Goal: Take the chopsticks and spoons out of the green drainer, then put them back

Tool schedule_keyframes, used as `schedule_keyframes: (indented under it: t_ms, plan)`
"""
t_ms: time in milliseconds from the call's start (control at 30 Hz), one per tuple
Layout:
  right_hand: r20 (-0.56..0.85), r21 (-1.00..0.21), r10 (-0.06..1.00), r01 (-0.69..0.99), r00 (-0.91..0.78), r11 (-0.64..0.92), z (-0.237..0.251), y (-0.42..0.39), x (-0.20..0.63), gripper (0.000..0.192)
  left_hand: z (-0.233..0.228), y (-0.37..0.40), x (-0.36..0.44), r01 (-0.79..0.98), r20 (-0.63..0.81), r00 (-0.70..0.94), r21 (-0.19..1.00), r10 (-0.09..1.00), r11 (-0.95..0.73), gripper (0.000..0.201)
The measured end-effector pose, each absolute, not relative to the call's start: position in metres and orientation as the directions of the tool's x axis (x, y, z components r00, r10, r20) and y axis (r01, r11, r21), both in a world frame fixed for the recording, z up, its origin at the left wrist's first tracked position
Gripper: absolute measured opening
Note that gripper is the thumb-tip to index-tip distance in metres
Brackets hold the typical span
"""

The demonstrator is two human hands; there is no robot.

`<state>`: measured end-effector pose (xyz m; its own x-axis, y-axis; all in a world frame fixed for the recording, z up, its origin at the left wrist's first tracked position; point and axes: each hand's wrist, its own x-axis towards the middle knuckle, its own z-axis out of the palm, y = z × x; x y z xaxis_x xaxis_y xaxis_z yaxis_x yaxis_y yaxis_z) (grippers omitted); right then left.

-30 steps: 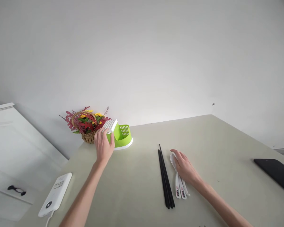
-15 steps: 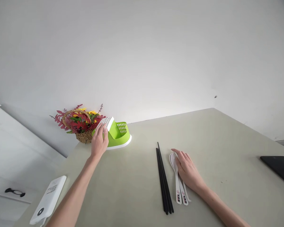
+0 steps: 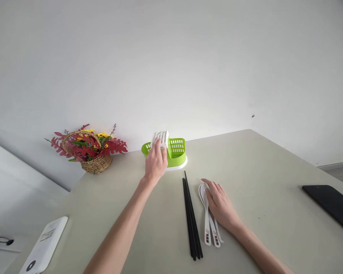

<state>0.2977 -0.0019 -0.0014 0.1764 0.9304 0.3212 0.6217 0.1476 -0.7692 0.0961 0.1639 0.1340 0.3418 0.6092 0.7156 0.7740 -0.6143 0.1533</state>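
Note:
My left hand [image 3: 156, 161] is closed on the white slotted middle part of a green plastic utensil holder [image 3: 177, 160]. The holder has basket-like compartments with lattice walls and a white base. It stands near the wall, and my fingers hide part of it. My right hand [image 3: 222, 205] lies on the table over several white spoons [image 3: 206, 219], its fingers stretched past their bowls. Dark printed marks show on the spoon handles. Just left of the spoons lie several black chopsticks [image 3: 192, 219], side by side and touching neither hand.
A wicker basket [image 3: 96, 164] of red and yellow flowers stands at the table's back left. A white power-bank-like device [image 3: 44, 243] lies at the left edge, and a black phone-like slab [image 3: 330, 203] at the right. The wall [image 3: 171, 68] borders the table [image 3: 260, 167] behind.
My left hand has moved the green utensil holder to the right along the wall, away from the flower basket. My right hand stays at the spoons. The view has shifted slightly.

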Motion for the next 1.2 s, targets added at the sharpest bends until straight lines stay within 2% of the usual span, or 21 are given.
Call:
schedule_keyframes:
  t_ms: [233, 567, 700, 833, 933, 1033, 1100, 1200]
  plan:
    - [0.315, -0.782, 0.934, 0.604, 0.169, 0.155, 0.0, 0.0, 0.299, 0.042, 0.136, 0.141, 0.148, 0.7, 0.605, 0.516, 0.111, 0.607, -0.705, 0.06]
    - [0.308, -0.793, 0.936, 0.589, 0.167, 0.156, 0.0, 0.001, 0.301, 0.043, 0.14, 0.108, 0.164, 0.625, 0.554, 0.622, 0.075, 0.553, -0.777, 0.056]
    - [0.307, -0.791, 0.937, 0.591, 0.165, 0.155, 0.0, 0.001, 0.302, 0.043, 0.14, 0.095, 0.154, 0.632, 0.633, 0.579, 0.05, 0.514, -0.774, 0.054]
    - [0.309, -0.787, 0.935, 0.599, 0.175, 0.148, 0.0, 0.001, 0.301, 0.043, 0.123, 0.08, 0.132, 0.65, 0.789, 0.403, 0.11, 0.464, -0.752, 0.043]
    - [0.307, -0.791, 0.935, 0.595, 0.179, 0.146, 0.001, 0.001, 0.302, 0.043, 0.095, 0.071, 0.116, 0.652, 0.741, 0.327, 0.272, 0.586, -0.708, 0.025]
    - [0.308, -0.787, 0.935, 0.599, 0.176, 0.146, 0.0, 0.001, 0.302, 0.043, 0.064, 0.063, 0.107, 0.668, 0.546, 0.358, 0.418, 0.758, -0.616, 0.013]
    - [0.31, -0.784, 0.935, 0.603, 0.174, 0.148, 0.0, 0.001, 0.303, 0.042, 0.048, 0.059, 0.104, 0.698, 0.428, 0.365, 0.462, 0.827, -0.547, 0.019]
    - [0.305, -0.789, 0.935, 0.598, 0.18, 0.142, 0.0, 0.0, 0.303, 0.041, 0.037, 0.055, 0.102, 0.719, 0.331, 0.377, 0.483, 0.865, -0.499, 0.029]
